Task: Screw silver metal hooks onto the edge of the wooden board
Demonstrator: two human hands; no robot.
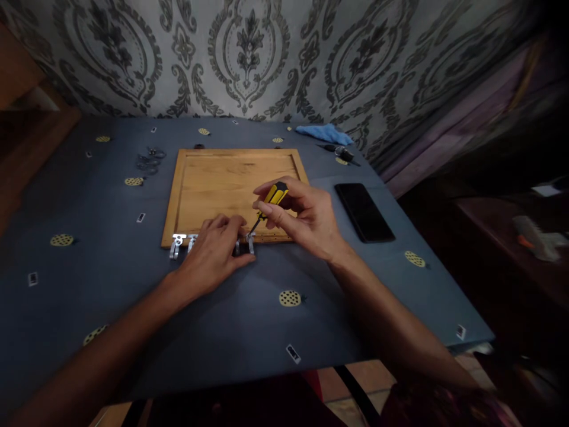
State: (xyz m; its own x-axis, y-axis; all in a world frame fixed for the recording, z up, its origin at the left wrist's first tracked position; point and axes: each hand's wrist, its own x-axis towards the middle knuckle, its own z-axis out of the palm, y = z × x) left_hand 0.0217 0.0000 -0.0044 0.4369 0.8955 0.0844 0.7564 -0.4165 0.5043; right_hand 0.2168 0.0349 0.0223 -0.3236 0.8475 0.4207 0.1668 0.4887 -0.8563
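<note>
A framed wooden panel (217, 184) lies flat on the table, with several silver metal hinges (176, 244) along its near edge. My right hand (309, 216) grips a small screwdriver (276, 193) by its yellow and black handle. The shaft slants down to a metal hinge (251, 242), where the tip meets the panel's edge. On that same edge lies my left hand (213, 249), its fingers over the wood and its thumb below, closed about the hinge by the screwdriver tip. Part of the hinge row is hidden under this hand.
A black phone (364, 212) lies right of the panel. Behind it are a blue cloth (326, 134) and dark, tool-like objects (343, 154). Several loose metal pieces (150, 160) sit left of the panel. A patterned wall (249, 59) borders the table's (213, 350) far side.
</note>
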